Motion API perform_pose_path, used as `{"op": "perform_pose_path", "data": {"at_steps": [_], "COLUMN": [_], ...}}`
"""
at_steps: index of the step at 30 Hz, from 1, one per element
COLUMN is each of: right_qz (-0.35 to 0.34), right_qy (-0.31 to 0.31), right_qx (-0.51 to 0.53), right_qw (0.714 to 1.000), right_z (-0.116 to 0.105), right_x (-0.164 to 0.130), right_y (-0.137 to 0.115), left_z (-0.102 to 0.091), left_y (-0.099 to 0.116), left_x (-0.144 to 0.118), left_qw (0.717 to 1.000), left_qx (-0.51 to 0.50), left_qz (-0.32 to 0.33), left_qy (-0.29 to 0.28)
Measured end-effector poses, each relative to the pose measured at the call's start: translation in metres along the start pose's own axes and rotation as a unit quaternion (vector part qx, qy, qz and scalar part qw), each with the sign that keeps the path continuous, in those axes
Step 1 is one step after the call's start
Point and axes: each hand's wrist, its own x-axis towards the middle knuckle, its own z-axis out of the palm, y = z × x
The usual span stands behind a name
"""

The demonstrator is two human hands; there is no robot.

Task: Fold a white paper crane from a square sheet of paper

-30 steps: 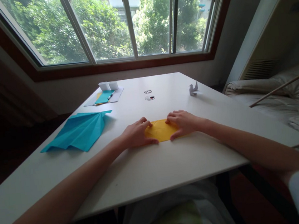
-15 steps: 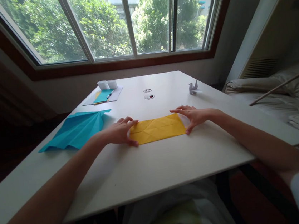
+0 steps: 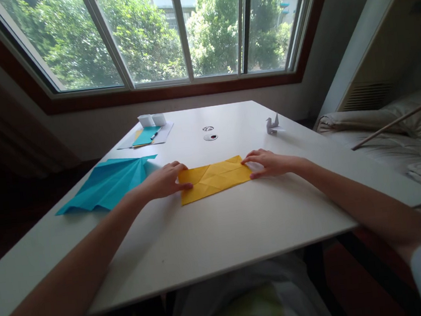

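Observation:
A folded strip of yellow paper point(image 3: 215, 178), marked with crossing creases, lies slightly tilted near the middle of the white table. At its left end, my left hand point(image 3: 165, 180) grips it, thumb on the near face and fingers behind the far edge. My right hand point(image 3: 270, 162) pinches the right end between thumb and fingers. To the left of my left hand rests a blue sheet of paper point(image 3: 110, 183) with fan-like creases, partly raised off the table.
A white folded paper bird point(image 3: 272, 124) stands at the back right of the table point(image 3: 219, 238). Two small white boxes point(image 3: 152, 120), coloured paper point(image 3: 146, 136) and a pen point(image 3: 155, 133) lie at the back left. Round table inserts point(image 3: 210, 137) sit mid-table.
The yellow paper has turned a little, its right end moving away from me, and has shifted slightly left. Both hands have closed in on its ends, thumbs moving further up.

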Motion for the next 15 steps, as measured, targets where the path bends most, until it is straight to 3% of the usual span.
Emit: {"op": "perform_pose_path", "data": {"at_steps": [7, 11, 13, 15], "right_qz": [0.01, 0.041, 0.066, 0.088], "right_qy": [0.008, 0.033, 0.054, 0.075], "right_qx": [-0.017, -0.034, -0.044, -0.05], "right_qw": [1.0, 0.998, 0.995, 0.992], "right_z": [0.001, 0.003, 0.005, 0.007], "right_x": [0.0, 0.001, 0.003, 0.004], "right_y": [-0.004, -0.009, -0.01, -0.01], "left_z": [-0.001, -0.008, -0.012, -0.015], "left_y": [0.004, 0.016, 0.026, 0.037], "left_x": [0.004, 0.0, -0.004, -0.009], "left_qw": [0.991, 0.945, 0.923, 0.92], "left_qx": [-0.092, -0.274, -0.346, -0.36], "left_qz": [-0.009, 0.03, 0.062, 0.116], "left_qy": [0.094, 0.176, 0.155, 0.099]}}
